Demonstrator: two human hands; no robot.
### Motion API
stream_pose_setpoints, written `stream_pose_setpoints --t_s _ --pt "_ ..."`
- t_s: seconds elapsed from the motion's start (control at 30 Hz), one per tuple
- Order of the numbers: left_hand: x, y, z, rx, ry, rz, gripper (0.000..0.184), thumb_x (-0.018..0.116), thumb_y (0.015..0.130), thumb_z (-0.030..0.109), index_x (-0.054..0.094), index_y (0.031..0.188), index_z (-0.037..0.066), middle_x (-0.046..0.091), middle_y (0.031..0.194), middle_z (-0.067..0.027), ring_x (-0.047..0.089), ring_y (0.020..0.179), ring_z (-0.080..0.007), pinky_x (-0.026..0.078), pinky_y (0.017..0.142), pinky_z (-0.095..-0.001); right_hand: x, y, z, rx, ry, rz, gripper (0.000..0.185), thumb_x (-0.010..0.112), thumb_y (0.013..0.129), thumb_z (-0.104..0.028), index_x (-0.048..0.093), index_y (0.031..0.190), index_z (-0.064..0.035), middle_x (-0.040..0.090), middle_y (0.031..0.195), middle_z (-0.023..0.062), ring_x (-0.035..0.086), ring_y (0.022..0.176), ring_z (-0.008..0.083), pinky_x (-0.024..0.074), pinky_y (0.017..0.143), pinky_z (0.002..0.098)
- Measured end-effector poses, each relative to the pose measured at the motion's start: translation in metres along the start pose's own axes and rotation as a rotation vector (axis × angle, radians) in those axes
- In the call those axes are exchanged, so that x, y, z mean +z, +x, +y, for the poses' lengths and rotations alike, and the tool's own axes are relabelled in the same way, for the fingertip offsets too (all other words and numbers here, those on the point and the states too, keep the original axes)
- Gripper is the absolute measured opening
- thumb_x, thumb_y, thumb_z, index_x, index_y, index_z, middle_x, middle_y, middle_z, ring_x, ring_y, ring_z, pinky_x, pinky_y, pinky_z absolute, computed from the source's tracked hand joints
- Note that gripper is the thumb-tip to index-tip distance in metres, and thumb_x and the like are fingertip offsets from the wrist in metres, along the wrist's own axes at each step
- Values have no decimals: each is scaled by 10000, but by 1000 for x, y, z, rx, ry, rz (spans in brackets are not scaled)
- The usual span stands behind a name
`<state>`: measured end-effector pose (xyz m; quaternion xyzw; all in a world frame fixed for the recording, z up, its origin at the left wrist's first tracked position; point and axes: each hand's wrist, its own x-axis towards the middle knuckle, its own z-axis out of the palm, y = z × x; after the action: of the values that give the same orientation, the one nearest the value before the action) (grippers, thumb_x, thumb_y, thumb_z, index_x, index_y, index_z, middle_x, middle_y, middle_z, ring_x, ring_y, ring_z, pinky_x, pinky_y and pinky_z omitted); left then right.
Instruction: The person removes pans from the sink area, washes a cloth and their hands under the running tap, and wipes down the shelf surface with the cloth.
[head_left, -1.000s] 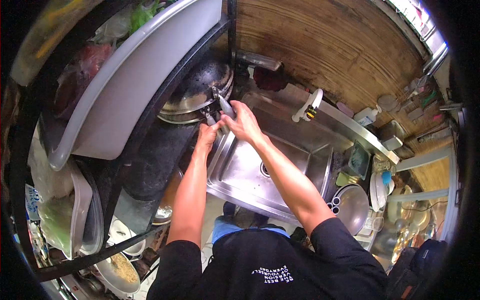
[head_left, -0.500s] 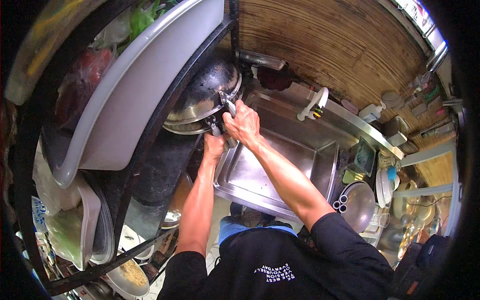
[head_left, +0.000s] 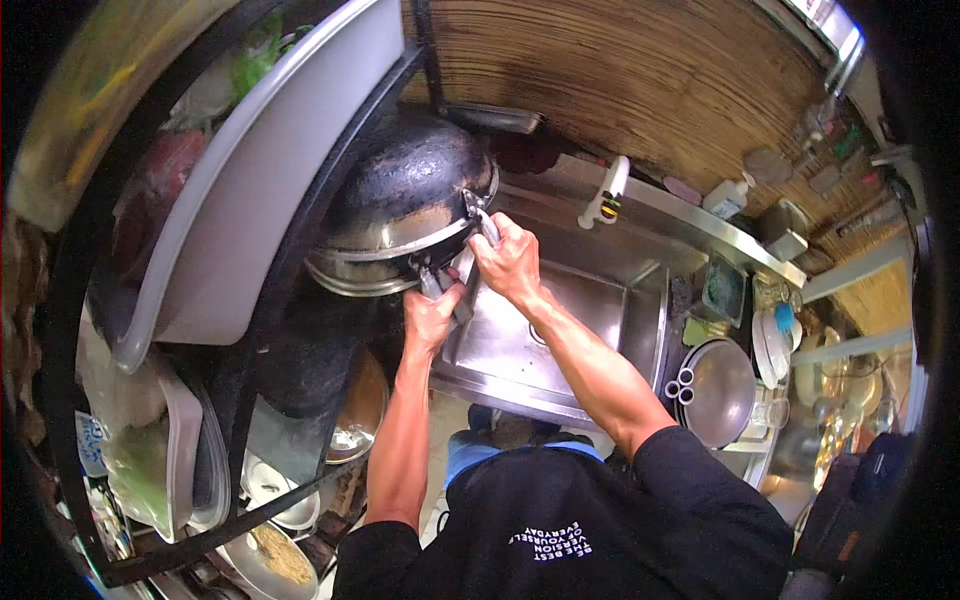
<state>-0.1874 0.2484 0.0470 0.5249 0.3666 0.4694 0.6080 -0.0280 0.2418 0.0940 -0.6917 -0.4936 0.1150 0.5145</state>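
A blackened wok (head_left: 405, 180) with a bright metal rim is tipped on its side beside the sink. My right hand (head_left: 508, 258) is closed around its short grey handle (head_left: 487, 226). Right below, a second wok (head_left: 365, 285) lies nested against the first, showing mostly its rim. My left hand (head_left: 432, 318) is wrapped around the lower handle (head_left: 430, 284), with the thumb along it. Both woks lean at the end of the dark shelf, partly over the sink's left edge. Their far sides are in shadow.
A steel sink (head_left: 505, 350) with a white tap (head_left: 607, 195) lies to the right. Several stacked pans (head_left: 722, 395) and plates (head_left: 768, 345) stand beyond it. On the left, a black shelf frame (head_left: 262, 300) carries a large white tub (head_left: 270, 170). A bowl of yellowish food (head_left: 240, 560) sits low.
Both woks have moved right, out from the shelf toward the sink, with my hands still on the handles. My view has shifted slightly, so the surroundings sit a little farther left.
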Motion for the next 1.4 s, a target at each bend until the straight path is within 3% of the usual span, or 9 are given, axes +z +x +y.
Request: stream_pose_setpoints --t_s 0.27,0.47,0.53,0.67,0.73,0.97,1.07,1.2,1.4 --pt "-11 -38 -9 33 149 -28 200 740 789 -12 655 959 50 664 910 -16 626 806 -133 513 751 -297 -55 -35 7 35 42 43 215 657 777 -186 529 750 -15 575 607 226 625 589 413 492 565 466" --pt "-20 -76 2 -7 226 -40 225 705 820 -43 650 1027 25 675 983 -32 637 900 -141 526 829 -284 -104 -76 15 -2 93 68 154 654 778 -136 579 830 -12 591 629 176 629 563 348 477 516 402" --pt "-19 -89 11 -1 21 -93 233 694 830 -43 641 1047 22 668 983 -38 635 899 -145 527 809 -283 -118 -91 18 -24 140 107 103 615 802 -89 578 850 -7 518 580 134 479 498 175 419 485 366" --pt "-27 -110 15 -96 155 -185 277 714 835 -33 618 1087 35 648 1028 -36 619 910 -132 507 809 -286 -148 -124 30 -20 113 218 125 634 776 -96 551 813 -11 483 581 148 468 506 218 414 507 393" --pt "-23 -119 16 -9 215 -169 342 733 829 -32 617 1150 -7 652 1119 -67 615 971 -176 488 870 -311 -166 -141 31 35 57 202 178 642 751 -144 556 829 -9 549 622 197 596 556 363 456 530 431" --pt "-50 -136 15 -306 517 -227 457 767 821 -4 579 1236 -45 618 1208 -96 582 1028 -198 452 960 -330 -226 -216 30 102 13 345 133 624 745 -88 593 847 -8 550 648 178 563 535 324 435 524 411" --pt "-44 -153 8 -87 511 -167 359 760 822 -15 619 1152 -35 641 1122 -81 599 950 -183 477 918 -320 -263 -251 25 181 -25 364 158 624 769 -74 619 902 9 571 657 146 566 561 253 450 553 385" --pt "-3 -185 34 -84 497 -233 327 745 836 -17 610 1133 -3 652 1020 -41 597 902 -147 491 842 -303 -311 -295 25 152 177 517 377 562 793 -65 623 1144 56 658 886 72 544 732 124 485 667 283" --pt "56 -231 59 -10 513 -265 149 730 841 2 656 970 15 650 937 -37 589 819 -124 490 769 -291 -373 -361 8 547 1308 513 176 546 911 -199 489 774 -105 438 591 -9 468 494 138 405 433 294"
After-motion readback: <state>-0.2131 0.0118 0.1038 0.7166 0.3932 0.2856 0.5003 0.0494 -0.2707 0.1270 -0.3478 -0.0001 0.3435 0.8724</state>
